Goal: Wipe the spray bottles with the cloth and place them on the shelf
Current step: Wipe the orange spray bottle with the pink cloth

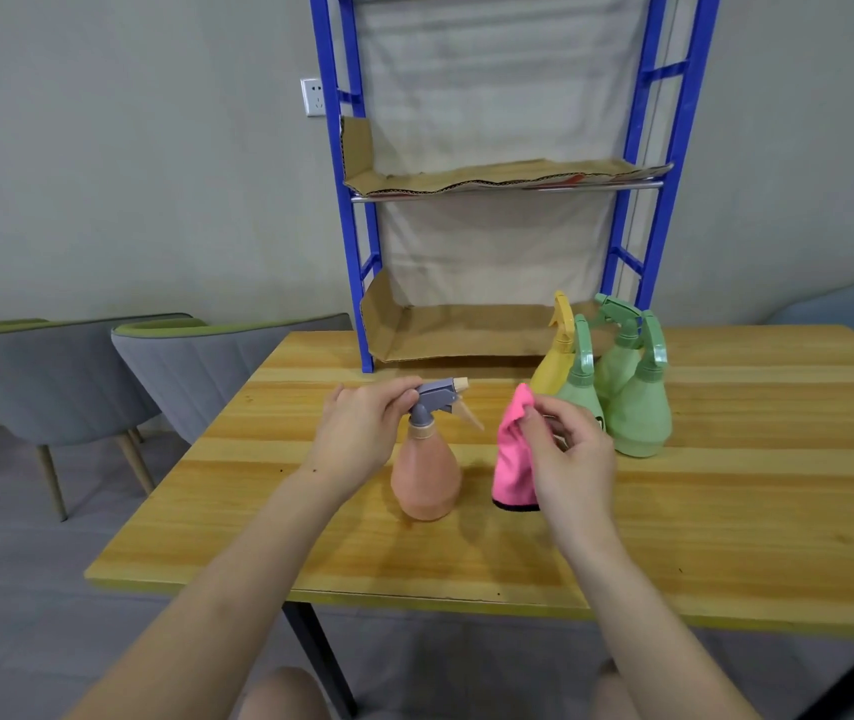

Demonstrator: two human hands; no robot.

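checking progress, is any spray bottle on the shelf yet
No, the orange bottle, yellow bottle and green bottles all stand on the table, off the shelf.

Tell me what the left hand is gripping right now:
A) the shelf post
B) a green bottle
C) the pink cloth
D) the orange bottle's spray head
D: the left hand pinches the grey spray head of the orange bottle, while the right hand holds the cloth.
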